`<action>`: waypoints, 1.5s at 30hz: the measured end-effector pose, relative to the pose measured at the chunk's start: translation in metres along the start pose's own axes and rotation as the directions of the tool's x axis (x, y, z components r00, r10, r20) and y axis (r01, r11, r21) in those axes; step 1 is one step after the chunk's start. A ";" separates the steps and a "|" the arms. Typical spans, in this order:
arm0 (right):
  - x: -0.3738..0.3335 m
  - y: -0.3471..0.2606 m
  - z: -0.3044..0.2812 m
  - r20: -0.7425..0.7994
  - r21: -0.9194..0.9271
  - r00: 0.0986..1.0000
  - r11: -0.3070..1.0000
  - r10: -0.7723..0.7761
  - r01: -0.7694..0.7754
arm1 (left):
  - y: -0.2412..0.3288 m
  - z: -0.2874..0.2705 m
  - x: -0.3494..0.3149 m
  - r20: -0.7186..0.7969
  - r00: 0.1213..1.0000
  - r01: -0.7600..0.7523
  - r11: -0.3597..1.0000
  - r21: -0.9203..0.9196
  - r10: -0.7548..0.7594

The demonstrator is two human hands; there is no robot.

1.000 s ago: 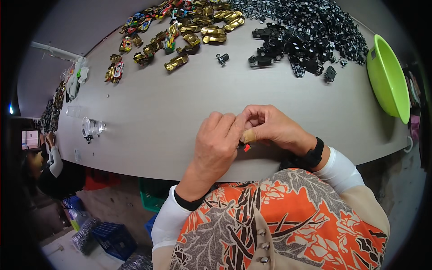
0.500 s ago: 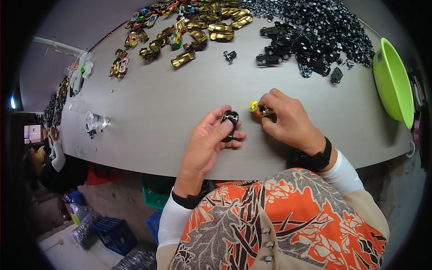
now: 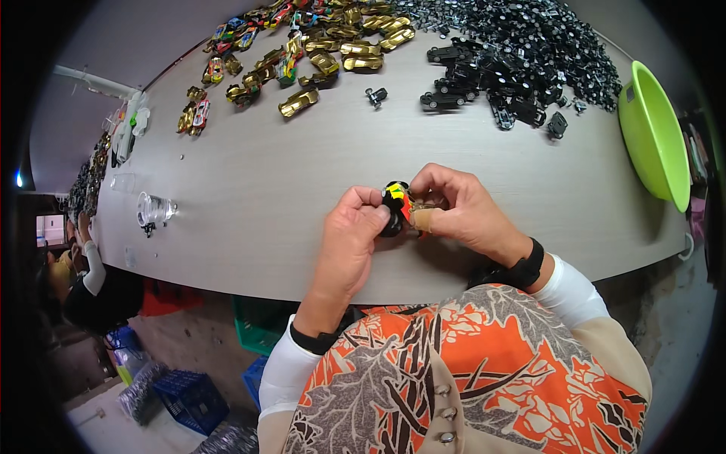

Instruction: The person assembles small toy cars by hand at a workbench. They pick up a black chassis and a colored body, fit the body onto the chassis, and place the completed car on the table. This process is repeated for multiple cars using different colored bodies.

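Cup (image 3: 153,209): clear, on the surface (image 3: 249,181) at left, well apart from our hands.
Toy car bodies (image 3: 299,102): gold and multicoloured, loose at far left; we judge plenty are left.
Left hand (image 3: 346,240): fingers pinching the black car part (image 3: 392,225), near side, middle.
Pairing: black part and yellow-red car piece (image 3: 398,192) held close together between our hands; we judge this one partway, and cannot tell whether they are joined.
Right hand (image 3: 473,216): fingers grasping the yellow-red piece.
Black parts heap (image 3: 522,53): far right, plenty left.
Basin (image 3: 656,136): green, right edge; we see nothing blocking our hands.
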State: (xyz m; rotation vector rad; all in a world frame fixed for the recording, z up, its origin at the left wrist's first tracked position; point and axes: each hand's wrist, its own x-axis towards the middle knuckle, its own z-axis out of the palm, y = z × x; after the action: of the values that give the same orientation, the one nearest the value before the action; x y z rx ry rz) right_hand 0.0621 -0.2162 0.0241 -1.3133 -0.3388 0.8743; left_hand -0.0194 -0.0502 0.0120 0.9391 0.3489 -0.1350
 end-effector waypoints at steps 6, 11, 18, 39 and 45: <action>-0.001 0.004 0.000 0.030 0.014 0.995 0.996 -0.093 0.093 | -0.001 -0.004 -0.001 0.059 0.998 -0.005 0.997 0.079 0.000; -0.004 -0.008 -0.001 -0.111 0.144 0.986 0.979 -0.128 0.143 | 0.011 -0.004 0.000 0.012 1.000 -0.013 0.988 -0.156 0.016; -0.006 -0.002 0.008 -0.127 -0.011 0.946 0.955 -0.297 0.298 | 0.010 -0.004 0.001 0.079 0.997 -0.008 0.979 -0.204 0.025; -0.009 -0.001 0.013 0.014 -0.352 0.923 0.862 -0.384 0.365 | 0.010 0.008 -0.009 0.065 0.986 -0.161 0.982 0.099 0.155; -0.007 0.002 0.012 0.057 -0.393 0.898 0.817 -0.437 0.423 | 0.006 0.007 -0.008 0.102 0.969 -0.239 0.959 0.151 0.225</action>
State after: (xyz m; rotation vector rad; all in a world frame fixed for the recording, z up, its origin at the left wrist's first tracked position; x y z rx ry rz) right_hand 0.0489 -0.2130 0.0276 -1.5390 -0.7865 0.4023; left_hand -0.0239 -0.0527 0.0238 1.1254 0.1487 0.0130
